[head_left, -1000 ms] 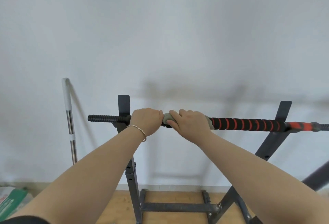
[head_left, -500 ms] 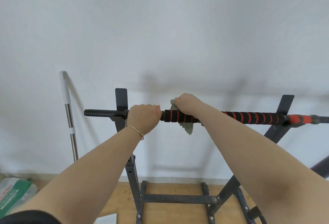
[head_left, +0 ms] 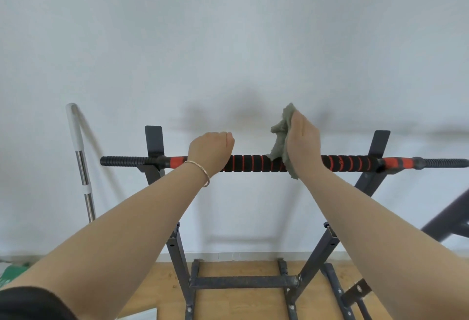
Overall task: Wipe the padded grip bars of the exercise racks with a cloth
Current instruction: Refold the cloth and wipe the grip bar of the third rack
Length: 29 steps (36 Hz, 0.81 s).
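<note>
Left hand (head_left: 210, 150) fingers curled tight round the bar (head_left: 253, 163). Right hand (head_left: 302, 139), at its 3 o'clock, pinches cloth (head_left: 280, 139) draped over bar.

Showing black with slanted red stripes along the padded grip bar (head_left: 253, 163), solid red near its ends, dull grey-green on the cloth (head_left: 279, 139), dark grey on the rack frame (head_left: 177, 251).
</note>
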Each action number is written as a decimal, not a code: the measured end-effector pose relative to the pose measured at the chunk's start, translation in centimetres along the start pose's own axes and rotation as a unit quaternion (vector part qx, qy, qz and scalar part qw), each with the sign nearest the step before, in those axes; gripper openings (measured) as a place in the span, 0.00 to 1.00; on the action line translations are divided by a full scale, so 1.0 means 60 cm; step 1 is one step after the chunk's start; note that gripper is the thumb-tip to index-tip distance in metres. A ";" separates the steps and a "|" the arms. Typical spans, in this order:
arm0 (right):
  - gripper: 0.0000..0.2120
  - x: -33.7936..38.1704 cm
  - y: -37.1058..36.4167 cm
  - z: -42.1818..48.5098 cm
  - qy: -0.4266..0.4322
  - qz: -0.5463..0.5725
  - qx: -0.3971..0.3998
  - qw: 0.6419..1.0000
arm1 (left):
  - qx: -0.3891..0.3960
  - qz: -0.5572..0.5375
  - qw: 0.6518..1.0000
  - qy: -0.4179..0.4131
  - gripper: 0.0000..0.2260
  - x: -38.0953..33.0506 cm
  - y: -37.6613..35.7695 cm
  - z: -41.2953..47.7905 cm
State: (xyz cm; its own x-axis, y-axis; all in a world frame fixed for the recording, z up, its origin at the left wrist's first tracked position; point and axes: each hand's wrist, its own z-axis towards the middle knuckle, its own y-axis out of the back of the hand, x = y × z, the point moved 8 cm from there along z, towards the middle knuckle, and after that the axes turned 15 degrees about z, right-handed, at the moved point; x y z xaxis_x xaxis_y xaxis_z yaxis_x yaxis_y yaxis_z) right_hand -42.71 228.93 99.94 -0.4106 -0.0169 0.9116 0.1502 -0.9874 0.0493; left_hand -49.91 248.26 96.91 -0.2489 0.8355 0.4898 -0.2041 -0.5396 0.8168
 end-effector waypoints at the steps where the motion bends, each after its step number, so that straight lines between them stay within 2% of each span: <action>1: 0.11 0.005 -0.013 -0.009 0.070 -0.099 0.042 0.992 | 0.029 -0.016 0.999 -0.006 0.10 -0.007 -0.006 0.007; 2: 0.08 0.006 -0.033 -0.022 0.142 -0.203 0.088 0.965 | 0.062 -0.039 0.997 -0.001 0.09 -0.009 -0.017 0.013; 3: 0.10 0.001 -0.058 -0.037 0.214 -0.292 0.131 0.923 | 0.100 -0.070 0.992 0.016 0.06 -0.008 -0.033 0.017; 4: 0.13 -0.009 -0.080 -0.054 0.256 -0.371 0.168 0.877 | 0.137 -0.114 0.983 0.037 0.05 -0.005 -0.049 0.019; 5: 0.13 -0.021 -0.096 -0.067 0.277 -0.423 0.197 0.840 | 0.171 -0.167 0.969 0.061 0.08 -0.002 -0.066 0.018; 6: 0.11 -0.029 -0.108 -0.078 0.289 -0.466 0.212 0.809 | 0.197 -0.210 0.955 0.073 0.12 -0.004 -0.078 0.016; 7: 0.10 -0.035 -0.116 -0.084 0.295 -0.481 0.212 0.798 | 0.210 -0.228 0.948 0.069 0.14 -0.008 -0.085 0.016; 8: 0.14 -0.039 -0.117 -0.085 0.286 -0.489 0.200 0.799 | 0.211 -0.216 0.952 0.047 0.14 -0.013 -0.084 0.016; 11: 0.22 -0.039 -0.122 -0.071 0.291 -0.508 0.167 0.793 | 0.150 -0.074 0.985 -0.031 0.03 -0.022 -0.068 0.016; 13: 0.20 -0.050 -0.131 -0.059 0.268 -0.545 0.184 0.773 | 0.103 -0.035 0.993 -0.040 0.08 -0.028 -0.059 0.011; 15: 0.13 -0.058 -0.145 -0.050 0.235 -0.570 0.236 0.752 | 0.084 -0.016 0.996 -0.038 0.09 -0.030 -0.052 0.009; 16: 0.08 -0.065 -0.147 -0.046 0.177 -0.575 0.278 0.749 | 0.073 -0.013 0.997 -0.035 0.10 -0.031 -0.049 0.010; 17: 0.05 -0.069 -0.148 -0.039 0.136 -0.549 0.303 0.767 | 0.065 -0.008 0.997 -0.033 0.10 -0.031 -0.048 0.007; 19: 0.15 -0.074 -0.145 -0.019 0.018 -0.474 0.311 0.824 | 0.052 -0.007 0.999 -0.014 0.10 -0.030 -0.044 -0.001; 20: 0.11 -0.082 -0.144 -0.008 -0.063 -0.440 0.308 0.841 | 0.049 -0.004 0.999 -0.008 0.09 -0.030 -0.043 -0.008; 21: 0.00 -0.085 -0.146 0.004 -0.112 -0.410 0.315 0.849 | 0.038 0.009 0.999 -0.008 0.09 -0.032 -0.042 -0.013; 22: 0.09 -0.093 -0.146 0.010 -0.169 -0.383 0.315 0.852 | 0.031 0.018 0.999 -0.009 0.08 -0.034 -0.041 -0.018; 23: 0.14 -0.100 -0.146 0.015 -0.198 -0.350 0.308 0.862 | 0.029 0.020 0.999 -0.006 0.08 -0.033 -0.041 -0.022; 25: 0.16 -0.102 -0.142 0.024 -0.214 -0.308 0.282 0.883 | 0.014 0.017 1.000 -0.007 0.08 -0.032 -0.038 -0.021; 29: 0.21 -0.085 -0.128 0.030 -0.171 -0.222 0.220 0.934 | 0.003 -0.002 1.000 0.001 0.11 -0.003 -0.038 -0.013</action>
State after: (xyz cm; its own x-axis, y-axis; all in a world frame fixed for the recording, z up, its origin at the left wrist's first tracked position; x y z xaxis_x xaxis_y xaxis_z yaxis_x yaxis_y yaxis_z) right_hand -40.17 236.87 95.66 -0.2203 0.5048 0.8347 0.4194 -0.7235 0.5483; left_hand -50.16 249.24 94.74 -0.2499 0.8375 0.4859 -0.2002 -0.5357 0.8203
